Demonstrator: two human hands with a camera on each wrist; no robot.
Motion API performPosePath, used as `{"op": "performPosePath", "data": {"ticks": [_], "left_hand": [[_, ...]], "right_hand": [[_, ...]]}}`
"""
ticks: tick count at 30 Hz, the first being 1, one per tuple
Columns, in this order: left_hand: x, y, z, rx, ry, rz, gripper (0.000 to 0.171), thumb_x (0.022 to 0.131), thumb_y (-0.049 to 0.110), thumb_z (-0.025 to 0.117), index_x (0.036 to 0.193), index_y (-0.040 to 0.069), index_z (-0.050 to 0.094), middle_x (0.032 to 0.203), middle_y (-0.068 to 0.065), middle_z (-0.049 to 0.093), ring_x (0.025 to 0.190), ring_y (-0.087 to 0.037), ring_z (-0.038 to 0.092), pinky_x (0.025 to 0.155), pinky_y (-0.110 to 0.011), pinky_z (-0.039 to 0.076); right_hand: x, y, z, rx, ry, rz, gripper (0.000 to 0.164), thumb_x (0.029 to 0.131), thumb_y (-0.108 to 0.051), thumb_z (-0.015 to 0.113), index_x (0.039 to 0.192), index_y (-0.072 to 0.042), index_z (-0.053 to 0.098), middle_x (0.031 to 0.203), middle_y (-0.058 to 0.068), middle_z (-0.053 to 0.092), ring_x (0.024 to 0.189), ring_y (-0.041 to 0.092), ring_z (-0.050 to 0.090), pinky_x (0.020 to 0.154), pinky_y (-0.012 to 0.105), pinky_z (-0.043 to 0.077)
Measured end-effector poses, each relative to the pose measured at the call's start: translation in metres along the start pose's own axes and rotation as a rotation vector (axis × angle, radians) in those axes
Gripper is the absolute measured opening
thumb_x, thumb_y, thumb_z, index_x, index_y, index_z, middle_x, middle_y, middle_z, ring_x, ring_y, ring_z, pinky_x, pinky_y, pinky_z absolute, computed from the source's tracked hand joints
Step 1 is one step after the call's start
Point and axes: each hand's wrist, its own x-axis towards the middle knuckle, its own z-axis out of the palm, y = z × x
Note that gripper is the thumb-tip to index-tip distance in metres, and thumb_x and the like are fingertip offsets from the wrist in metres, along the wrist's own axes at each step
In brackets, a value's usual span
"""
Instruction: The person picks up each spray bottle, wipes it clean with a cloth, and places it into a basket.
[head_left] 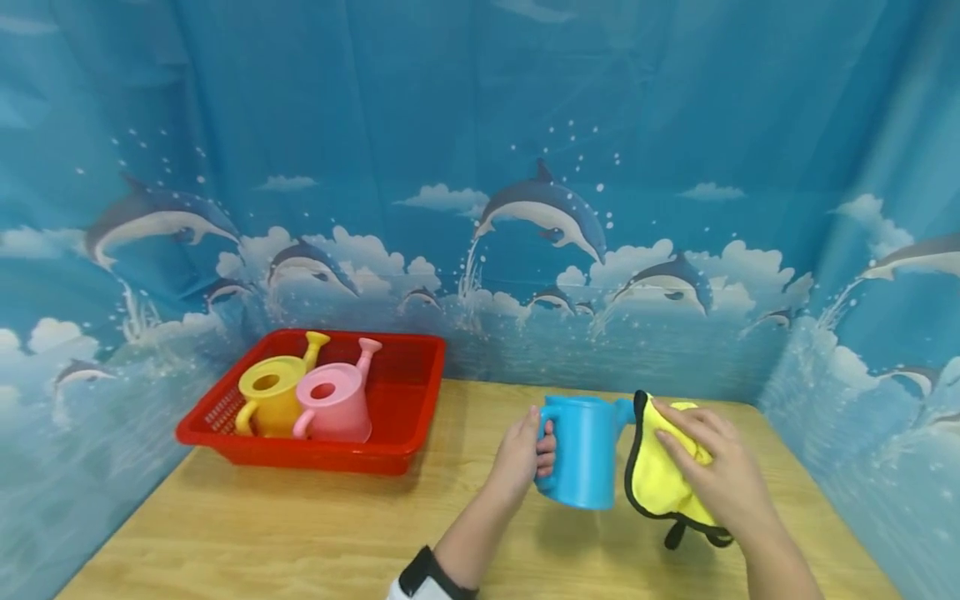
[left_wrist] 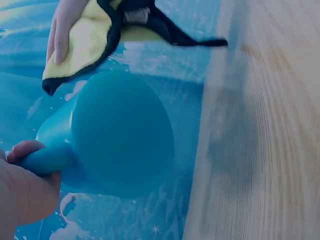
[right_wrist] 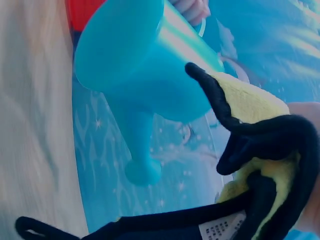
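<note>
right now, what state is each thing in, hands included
blue watering can: raised off the table
left hand: gripping that can's handle
yellow cloth: bunched, held up
right hand: holding the cloth
red basket: resting on the table
yellow watering can: in the basket, opening up
pink watering can: in the basket, opening up
curtain: hanging behind the table
</note>
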Motion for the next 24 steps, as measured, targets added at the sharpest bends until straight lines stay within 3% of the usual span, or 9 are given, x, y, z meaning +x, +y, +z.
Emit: {"op": "performPosePath", "data": {"ticks": [5, 9, 12, 18, 24], "left_hand": [[-0.009, 0.004, 0.002, -0.029, -0.024, 0.013, 0.035, 0.107, 0.036, 0.025, 0.082, 0.015, 0.037, 0.060, 0.006, 0.023, 0.048, -0.006, 0.020, 0.045, -0.016, 0.022], [-0.015, 0.008, 0.005, -0.038, -0.028, 0.000, 0.036, 0.107, 0.035, 0.026, 0.080, 0.014, 0.038, 0.059, 0.006, 0.023, 0.048, -0.006, 0.019, 0.045, -0.016, 0.021], [-0.020, 0.009, 0.010, -0.035, -0.019, -0.011, 0.035, 0.107, 0.033, 0.026, 0.080, 0.014, 0.038, 0.058, 0.006, 0.023, 0.047, -0.006, 0.020, 0.045, -0.016, 0.021], [-0.027, 0.009, 0.020, 0.001, 0.015, -0.013, 0.034, 0.106, 0.033, 0.029, 0.080, 0.013, 0.040, 0.058, 0.006, 0.026, 0.047, -0.005, 0.022, 0.044, -0.016, 0.021], [-0.032, 0.010, 0.025, 0.095, 0.078, 0.010, 0.036, 0.106, 0.036, 0.029, 0.081, 0.012, 0.043, 0.056, 0.005, 0.031, 0.047, -0.007, 0.026, 0.044, -0.017, 0.024]], "right_hand": [[-0.002, -0.012, 0.011, -0.028, 0.133, -0.199, 0.045, 0.083, -0.006, 0.072, 0.125, -0.023, 0.066, 0.103, 0.004, 0.063, 0.102, 0.023, 0.050, 0.084, 0.042, 0.038], [-0.002, -0.021, 0.018, -0.115, 0.233, -0.390, 0.027, 0.097, -0.030, 0.058, 0.121, -0.023, 0.068, 0.095, 0.004, 0.062, 0.090, 0.024, 0.051, 0.079, 0.034, 0.037], [-0.004, -0.028, 0.023, -0.200, 0.284, -0.489, 0.042, 0.103, -0.045, 0.037, 0.118, -0.023, 0.069, 0.092, 0.006, 0.062, 0.082, 0.027, 0.053, 0.075, 0.038, 0.041], [-0.007, -0.040, 0.034, -0.340, 0.291, -0.574, 0.041, 0.106, -0.037, 0.032, 0.118, -0.025, 0.069, 0.093, 0.013, 0.063, 0.082, 0.037, 0.057, 0.072, 0.049, 0.048], [-0.009, -0.044, 0.043, -0.405, 0.285, -0.589, 0.043, 0.106, -0.035, 0.028, 0.120, -0.026, 0.068, 0.096, 0.015, 0.061, 0.085, 0.042, 0.056, 0.071, 0.051, 0.049]]}}
